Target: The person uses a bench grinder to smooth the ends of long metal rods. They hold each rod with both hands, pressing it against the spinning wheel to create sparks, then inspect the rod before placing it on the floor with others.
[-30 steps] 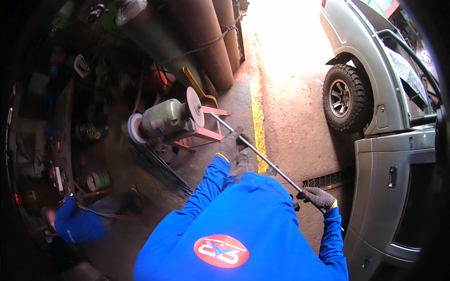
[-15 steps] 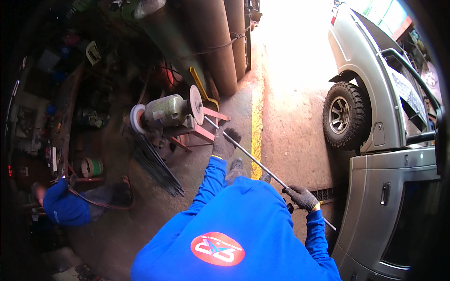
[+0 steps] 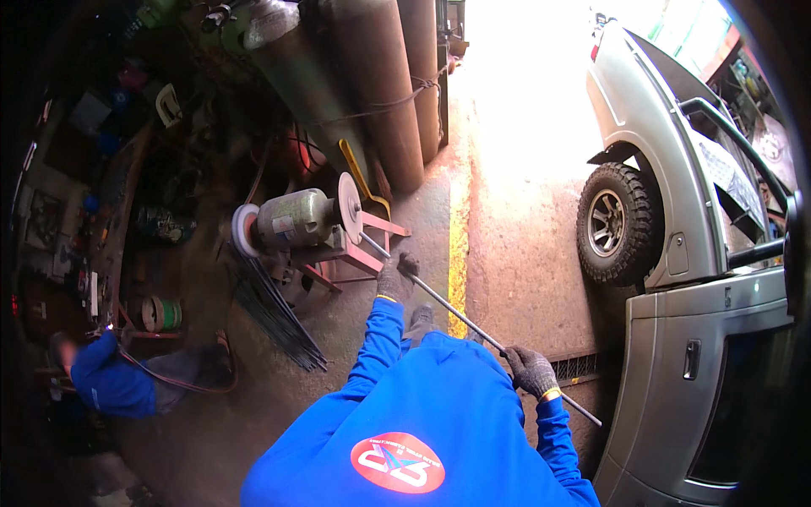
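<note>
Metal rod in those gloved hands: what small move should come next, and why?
Probably a slight, steady push of the rod toward the bench grinder's pale disc. Its far tip sits right by the disc's edge, though I cannot tell whether they touch. The left hand grips nearer that tip, the right hand farther back, so together they could guide it.

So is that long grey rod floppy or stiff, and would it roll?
Probably stiff: the rod looks nearly straight between the left hand and right hand. It might roll if laid down, since it appears slim and round.
</note>
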Available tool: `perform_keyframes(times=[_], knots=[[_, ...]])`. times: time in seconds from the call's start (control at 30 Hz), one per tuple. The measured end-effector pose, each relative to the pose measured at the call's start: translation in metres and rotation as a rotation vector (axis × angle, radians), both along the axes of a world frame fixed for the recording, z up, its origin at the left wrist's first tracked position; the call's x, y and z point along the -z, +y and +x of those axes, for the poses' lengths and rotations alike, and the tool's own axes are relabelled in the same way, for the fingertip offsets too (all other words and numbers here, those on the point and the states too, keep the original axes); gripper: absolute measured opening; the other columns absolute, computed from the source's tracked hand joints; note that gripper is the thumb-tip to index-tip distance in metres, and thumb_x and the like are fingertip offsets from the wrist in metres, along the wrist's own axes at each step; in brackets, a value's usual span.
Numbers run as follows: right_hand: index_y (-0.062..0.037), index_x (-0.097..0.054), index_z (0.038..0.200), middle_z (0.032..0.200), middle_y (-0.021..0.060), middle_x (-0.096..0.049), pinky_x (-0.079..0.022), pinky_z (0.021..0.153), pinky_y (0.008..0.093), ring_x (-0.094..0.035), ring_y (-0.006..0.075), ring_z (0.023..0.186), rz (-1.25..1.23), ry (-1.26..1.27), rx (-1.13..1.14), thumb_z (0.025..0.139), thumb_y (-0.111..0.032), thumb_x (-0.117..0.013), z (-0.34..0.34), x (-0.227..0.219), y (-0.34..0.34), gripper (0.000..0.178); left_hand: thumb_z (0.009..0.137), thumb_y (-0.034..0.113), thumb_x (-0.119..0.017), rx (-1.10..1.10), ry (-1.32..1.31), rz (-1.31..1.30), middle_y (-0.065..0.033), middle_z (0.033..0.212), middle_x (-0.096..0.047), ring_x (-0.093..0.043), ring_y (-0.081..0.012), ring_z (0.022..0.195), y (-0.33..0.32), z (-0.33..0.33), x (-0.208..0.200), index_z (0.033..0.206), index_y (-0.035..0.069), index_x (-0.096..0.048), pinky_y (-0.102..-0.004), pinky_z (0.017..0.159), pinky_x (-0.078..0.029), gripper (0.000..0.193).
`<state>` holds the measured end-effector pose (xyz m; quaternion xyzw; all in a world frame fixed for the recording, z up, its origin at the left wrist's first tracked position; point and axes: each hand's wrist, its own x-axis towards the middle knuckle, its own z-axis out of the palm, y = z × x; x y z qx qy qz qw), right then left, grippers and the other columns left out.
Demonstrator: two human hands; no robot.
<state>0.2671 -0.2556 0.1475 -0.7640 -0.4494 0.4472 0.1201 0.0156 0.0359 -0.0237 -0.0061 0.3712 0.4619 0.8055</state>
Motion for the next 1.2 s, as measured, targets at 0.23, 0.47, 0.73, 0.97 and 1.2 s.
perform_keyframes(times=[0.23, 0.47, 0.73, 0.97, 1.2], knots=[[-0.0065, -0.069, 0.114, 0.101, 0.0208, -0.07, -0.053, 0.081, 0.0432, -0.069, 0.0357, 0.093, 0.036, 0.035, 0.033, 0.098, -0.04, -0.053, -0.007, 0.003, -0.002, 0.04, 0.096, 0.02, -0.062, -0.029, -0.007, 0.022, -0.0086, 0.074, -0.065, -0.065, -0.0215, 0.063, 0.003, -0.007, -0.004, 0.09, 0.004, -0.062, -0.035, 0.063, -0.058, 0.017], [-0.0065, -0.07, 0.113, 0.091, 0.0205, -0.071, -0.054, 0.074, 0.0425, -0.072, 0.0324, 0.078, 0.036, 0.003, 0.057, 0.097, -0.04, -0.056, -0.011, 0.001, -0.006, 0.04, 0.095, 0.019, -0.065, -0.015, -0.044, 0.014, -0.0079, 0.073, -0.065, -0.064, -0.0204, 0.063, 0.0, -0.006, -0.013, 0.089, 0.003, -0.064, -0.034, 0.064, -0.058, 0.017], [-0.0141, -0.071, 0.112, 0.088, 0.0206, -0.07, -0.053, 0.072, 0.0488, -0.068, 0.04, 0.083, 0.12, -0.17, 0.008, 0.095, -0.047, -0.055, -0.015, -0.004, -0.01, 0.04, 0.094, 0.02, -0.066, -0.033, -0.021, -0.001, -0.0063, 0.074, -0.065, -0.064, -0.0204, 0.066, -0.003, -0.005, -0.014, 0.091, 0.006, -0.065, -0.0359, 0.067, -0.058, 0.015], [-0.0157, -0.071, 0.113, 0.082, 0.0192, -0.069, -0.053, 0.069, 0.0482, -0.068, 0.0383, 0.078, 0.068, -0.202, 0.003, 0.094, -0.048, -0.056, -0.017, -0.019, -0.005, 0.04, 0.097, 0.036, -0.06, 0.036, 0.016, 0.025, -0.0034, 0.074, -0.064, -0.063, -0.0203, 0.067, -0.002, -0.008, -0.006, 0.088, 0.01, -0.063, -0.0384, 0.067, -0.054, 0.028], [-0.017, -0.071, 0.113, 0.077, 0.0167, -0.069, -0.053, 0.067, 0.0476, -0.069, 0.0369, 0.075, 0.045, -0.178, 0.02, 0.094, -0.049, -0.056, -0.017, -0.028, -0.006, 0.04, 0.101, 0.032, -0.054, -0.011, -0.081, 0.012, -0.001, 0.066, -0.053, -0.052, -0.0165, 0.058, -0.004, -0.008, -0.006, 0.093, 0.008, -0.06, -0.0319, 0.058, -0.05, 0.025]])
